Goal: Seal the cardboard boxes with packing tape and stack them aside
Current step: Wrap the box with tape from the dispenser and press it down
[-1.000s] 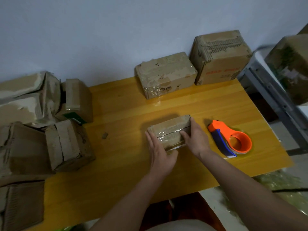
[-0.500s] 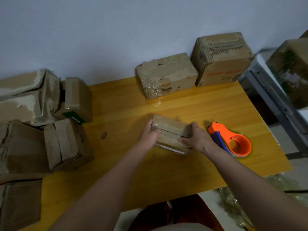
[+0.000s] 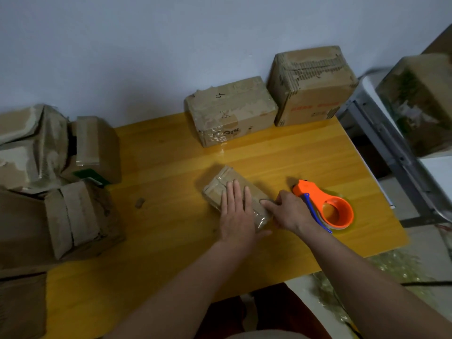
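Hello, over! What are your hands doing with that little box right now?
Left hand flat on small box, pressing. Right hand at its right side, thumb on the tape. Tape dispenser beside it on table, nothing blocking.
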The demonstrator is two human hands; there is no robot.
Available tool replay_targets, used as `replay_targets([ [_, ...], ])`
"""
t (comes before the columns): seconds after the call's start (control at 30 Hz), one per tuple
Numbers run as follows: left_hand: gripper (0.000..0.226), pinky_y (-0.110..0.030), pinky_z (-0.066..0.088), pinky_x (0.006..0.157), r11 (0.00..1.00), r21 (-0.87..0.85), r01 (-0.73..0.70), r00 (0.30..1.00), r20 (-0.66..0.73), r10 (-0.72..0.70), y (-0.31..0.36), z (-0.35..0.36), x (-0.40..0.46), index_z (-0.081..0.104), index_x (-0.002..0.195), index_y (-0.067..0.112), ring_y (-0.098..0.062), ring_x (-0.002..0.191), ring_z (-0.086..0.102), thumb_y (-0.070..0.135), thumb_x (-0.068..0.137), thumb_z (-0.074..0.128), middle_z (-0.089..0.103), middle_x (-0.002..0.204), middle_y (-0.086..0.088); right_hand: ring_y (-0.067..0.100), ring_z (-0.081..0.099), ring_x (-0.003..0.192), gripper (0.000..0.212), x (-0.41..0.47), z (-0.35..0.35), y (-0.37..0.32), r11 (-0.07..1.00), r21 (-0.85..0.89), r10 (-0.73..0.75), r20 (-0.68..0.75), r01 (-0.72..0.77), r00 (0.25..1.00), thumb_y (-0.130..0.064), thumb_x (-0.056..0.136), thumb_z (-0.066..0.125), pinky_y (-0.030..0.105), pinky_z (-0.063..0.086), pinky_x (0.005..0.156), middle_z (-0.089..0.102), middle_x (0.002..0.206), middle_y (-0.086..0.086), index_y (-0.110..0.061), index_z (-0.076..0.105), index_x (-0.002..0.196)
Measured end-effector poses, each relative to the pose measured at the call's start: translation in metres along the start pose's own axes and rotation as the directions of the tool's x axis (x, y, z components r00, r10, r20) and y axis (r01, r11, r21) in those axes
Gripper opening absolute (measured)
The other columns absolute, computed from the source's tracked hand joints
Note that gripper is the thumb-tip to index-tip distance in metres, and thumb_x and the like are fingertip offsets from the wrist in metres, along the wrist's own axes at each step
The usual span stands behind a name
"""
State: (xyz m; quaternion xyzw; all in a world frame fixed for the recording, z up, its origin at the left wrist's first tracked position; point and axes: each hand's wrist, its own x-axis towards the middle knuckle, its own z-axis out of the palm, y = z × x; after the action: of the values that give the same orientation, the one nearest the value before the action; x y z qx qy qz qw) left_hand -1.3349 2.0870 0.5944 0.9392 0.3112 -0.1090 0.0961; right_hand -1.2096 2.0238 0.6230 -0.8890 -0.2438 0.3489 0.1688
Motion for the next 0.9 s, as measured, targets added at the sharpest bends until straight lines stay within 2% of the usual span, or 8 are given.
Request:
replay_targets([
  [0.1, 0.107, -0.046, 0.008, 0.119, 0.984, 0.121, -0.134, 0.985, -0.095, 0.146, -0.008, -0.005, 0.014, 0.021, 0.152, 0.006, -0.036, 0.148, 0.014, 0.070, 0.076, 0.061, 0.015, 0.158, -0.023, 0.039, 0.066, 0.086, 0.032, 0.000, -0.009, 0.011, 0.999, 0.014, -0.029, -0.007, 0.029, 1.000, -0.039, 0.090, 0.058, 0.042, 0.052, 0.075, 0.070, 0.082, 0.020, -0.014, 0.053, 0.070],
  [0.2, 0.093, -0.040, -0.005, 0.119, 0.949, 0.176, -0.262, 0.958, -0.075, 0.278, -0.024, -0.006, 0.021, -0.005, 0.151, 0.009, -0.031, 0.149, -0.001, 0.057, 0.093, 0.049, -0.006, 0.159, -0.016, 0.034, 0.061, 0.101, 0.029, 0.000, -0.024, 0.026, 0.994, -0.100, 0.037, -0.146, -0.052, 0.989, -0.038, 0.091, 0.060, 0.037, 0.045, 0.077, 0.068, 0.101, 0.017, -0.009, 0.063, 0.092],
  [0.3, 0.090, -0.039, -0.001, 0.118, 0.972, 0.134, -0.191, 0.973, -0.103, 0.205, -0.024, -0.009, 0.020, -0.002, 0.150, 0.016, -0.028, 0.149, 0.002, 0.050, 0.091, 0.057, 0.000, 0.160, -0.013, 0.036, 0.055, 0.112, 0.051, 0.001, -0.032, 0.044, 0.977, -0.145, 0.114, -0.269, -0.157, 0.956, -0.042, 0.084, 0.068, 0.041, 0.044, 0.086, 0.060, 0.117, 0.018, -0.004, 0.053, 0.114],
  [0.37, 0.084, -0.038, -0.012, 0.115, 0.976, 0.126, -0.177, 0.982, -0.045, 0.184, -0.020, -0.008, 0.020, -0.017, 0.146, 0.022, -0.024, 0.144, -0.018, 0.045, 0.098, 0.049, -0.020, 0.155, -0.009, 0.036, 0.049, 0.119, 0.071, 0.005, -0.032, 0.058, 0.957, -0.201, 0.146, -0.292, -0.209, 0.945, -0.046, 0.078, 0.072, 0.041, 0.040, 0.096, 0.052, 0.125, 0.021, 0.001, 0.044, 0.123],
  [0.53, 0.079, -0.038, -0.017, 0.113, 0.994, 0.101, -0.049, 0.998, -0.023, 0.052, -0.009, -0.008, 0.014, -0.021, 0.148, 0.032, -0.030, 0.146, -0.020, 0.025, 0.103, 0.044, -0.023, 0.159, -0.003, 0.033, 0.045, 0.124, 0.084, 0.016, -0.029, 0.085, 0.894, -0.361, 0.211, -0.178, -0.263, 0.961, -0.054, 0.080, 0.067, 0.038, 0.037, 0.101, 0.046, 0.134, 0.020, 0.003, 0.038, 0.134],
  [0.73, 0.077, -0.041, -0.009, 0.119, 0.986, -0.157, 0.060, 0.998, -0.009, -0.063, 0.007, -0.024, 0.010, 0.000, 0.155, 0.031, -0.025, 0.149, -0.014, 0.037, 0.097, 0.050, -0.011, 0.163, 0.001, 0.033, 0.058, 0.112, 0.033, 0.022, -0.043, 0.102, 0.948, -0.307, 0.054, -0.121, -0.089, 0.991, -0.029, 0.091, 0.060, 0.038, 0.043, 0.088, 0.063, 0.118, 0.017, -0.005, 0.056, 0.114],
  [0.83, 0.082, -0.041, 0.004, 0.123, 0.876, -0.462, 0.140, 0.972, -0.103, -0.210, 0.019, -0.036, 0.013, 0.003, 0.156, 0.020, -0.023, 0.149, 0.006, 0.025, 0.094, 0.056, 0.012, 0.162, -0.002, 0.032, 0.059, 0.082, 0.014, 0.024, -0.059, 0.106, 0.986, -0.118, -0.123, -0.055, 0.116, 0.991, -0.019, 0.087, 0.066, 0.034, 0.035, 0.066, 0.064, 0.083, 0.012, -0.009, 0.057, 0.087],
  [0.9, 0.077, -0.042, 0.019, 0.120, 0.784, -0.605, 0.140, 0.951, -0.138, -0.277, 0.025, -0.047, 0.020, 0.007, 0.155, 0.014, -0.025, 0.146, 0.018, 0.016, 0.094, 0.054, 0.022, 0.159, -0.007, 0.023, 0.047, 0.065, 0.023, 0.021, -0.072, 0.103, 0.970, 0.033, -0.244, 0.051, 0.243, 0.968, -0.012, 0.086, 0.068, 0.030, 0.030, 0.056, 0.050, 0.066, 0.004, -0.014, 0.049, 0.072],
])
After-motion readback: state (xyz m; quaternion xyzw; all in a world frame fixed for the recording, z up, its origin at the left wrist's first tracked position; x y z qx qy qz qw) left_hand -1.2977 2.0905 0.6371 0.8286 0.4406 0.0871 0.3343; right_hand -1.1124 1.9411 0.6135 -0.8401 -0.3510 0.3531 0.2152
